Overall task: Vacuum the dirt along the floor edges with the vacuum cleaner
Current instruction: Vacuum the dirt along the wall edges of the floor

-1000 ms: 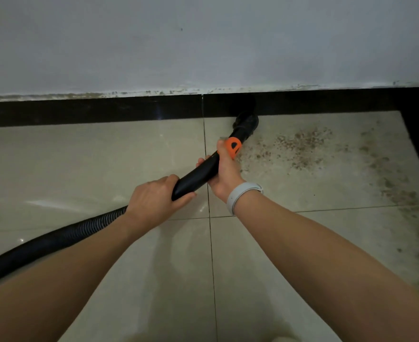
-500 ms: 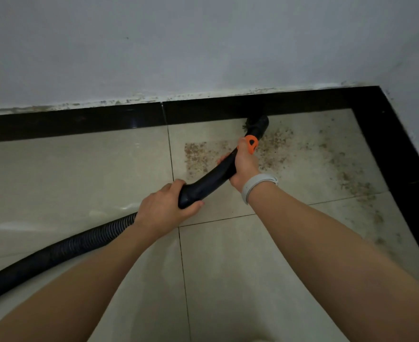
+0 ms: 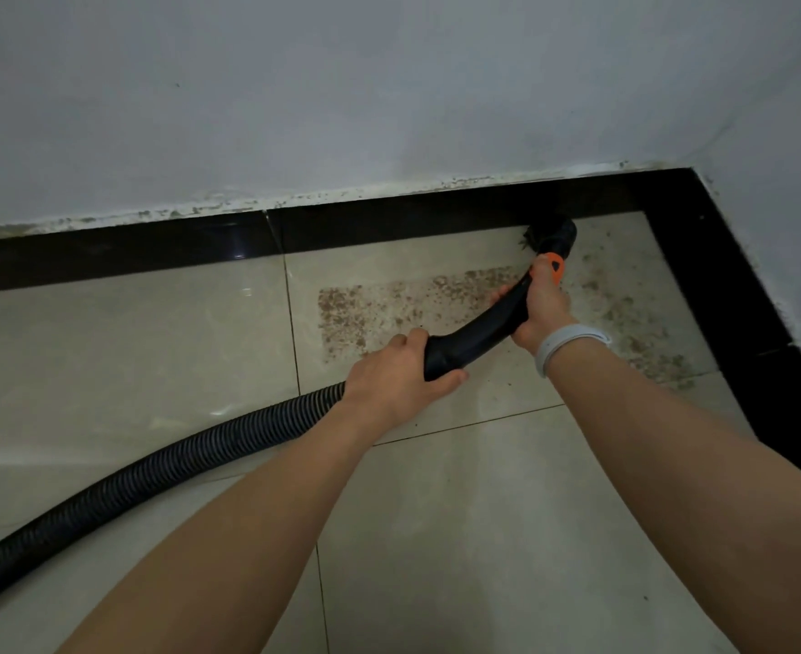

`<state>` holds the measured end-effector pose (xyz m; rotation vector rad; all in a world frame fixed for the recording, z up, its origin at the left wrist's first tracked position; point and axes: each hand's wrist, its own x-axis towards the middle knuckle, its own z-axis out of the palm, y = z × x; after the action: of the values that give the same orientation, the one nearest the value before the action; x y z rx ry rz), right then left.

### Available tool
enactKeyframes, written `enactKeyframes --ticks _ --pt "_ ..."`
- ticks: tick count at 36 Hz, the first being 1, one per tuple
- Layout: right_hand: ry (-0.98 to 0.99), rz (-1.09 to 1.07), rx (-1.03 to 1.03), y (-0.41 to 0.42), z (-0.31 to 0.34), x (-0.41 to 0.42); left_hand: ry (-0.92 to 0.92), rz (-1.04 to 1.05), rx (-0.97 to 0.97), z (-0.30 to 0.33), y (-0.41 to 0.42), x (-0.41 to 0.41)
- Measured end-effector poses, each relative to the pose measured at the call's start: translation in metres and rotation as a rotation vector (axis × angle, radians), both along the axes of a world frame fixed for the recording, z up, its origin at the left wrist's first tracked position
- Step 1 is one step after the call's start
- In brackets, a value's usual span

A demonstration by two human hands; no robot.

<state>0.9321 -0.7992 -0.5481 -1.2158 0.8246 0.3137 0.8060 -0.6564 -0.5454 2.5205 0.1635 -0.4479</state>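
Both hands wrapped around curved black plastic vacuum wand [image 3: 483, 330]: left hand [image 3: 400, 375] at ribbed hose [image 3: 153, 469] end, right hand [image 3: 542, 309] nearer brush nozzle [image 3: 556, 236], touching black skirting [image 3: 389, 224] beyond the grip; brown dirt [image 3: 370, 313] on beige tiles

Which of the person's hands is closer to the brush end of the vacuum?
The right hand: it grips the tube just behind the brush. The left hand holds farther back, where the ribbed hose begins.

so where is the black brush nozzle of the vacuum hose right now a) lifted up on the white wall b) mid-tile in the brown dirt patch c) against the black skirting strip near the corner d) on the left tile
c: the black brush nozzle touches the black skirting strip close to the corner, beyond the brown dirt patch.
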Motion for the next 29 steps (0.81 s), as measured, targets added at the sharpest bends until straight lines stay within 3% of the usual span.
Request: enactKeyframes --ticks 10,15,20,25,29 --pt "-0.008 0.069 0.366 0.038 0.006 -0.035 -0.038 0.185 -0.164 -0.001 0.021 -0.040" --pt "0.006 0.148 0.321 0.069 0.008 -0.060 -0.010 0.197 -0.217 0.004 0.044 -0.074" --pt "-0.019 0.252 0.266 0.084 0.010 -0.085 0.156 0.113 -0.316 0.008 0.059 -0.102" --pt "-0.046 0.371 0.192 0.082 0.025 -0.100 0.344 -0.078 -0.222 0.009 0.075 -0.116" --pt "-0.072 0.546 0.113 0.073 0.041 -0.110 0.340 -0.081 -0.094 0.000 0.098 -0.125"
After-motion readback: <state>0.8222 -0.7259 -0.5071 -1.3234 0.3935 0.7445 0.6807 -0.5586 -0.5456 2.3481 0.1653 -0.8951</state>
